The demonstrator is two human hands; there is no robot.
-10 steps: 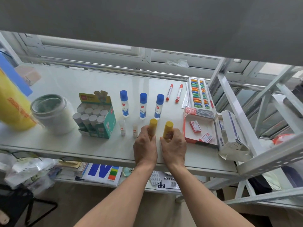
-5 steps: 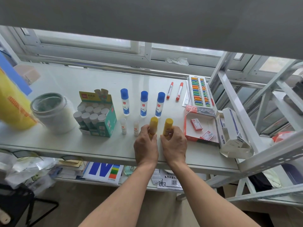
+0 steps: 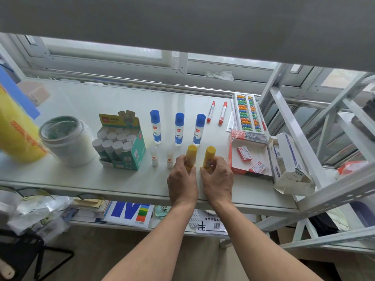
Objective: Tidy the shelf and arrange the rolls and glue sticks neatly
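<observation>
Two yellow glue sticks stand upright side by side near the front of the white shelf. My left hand grips the left yellow stick; my right hand grips the right yellow stick. To their left stand two small clear glue sticks. Behind them three blue-capped glue bottles form a row. A green box of grey-capped glue sticks sits further left, beside a stack of clear tape rolls and a yellow roll.
Two red markers and a colourful abacus lie at the back right. An open red-and-white box and a white carton sit right of my hands. Shelf uprights rise at right; a lower shelf holds papers.
Both hands stay on the two yellow sticks, which hold almost the same spot; only the camera view has shifted slightly.
</observation>
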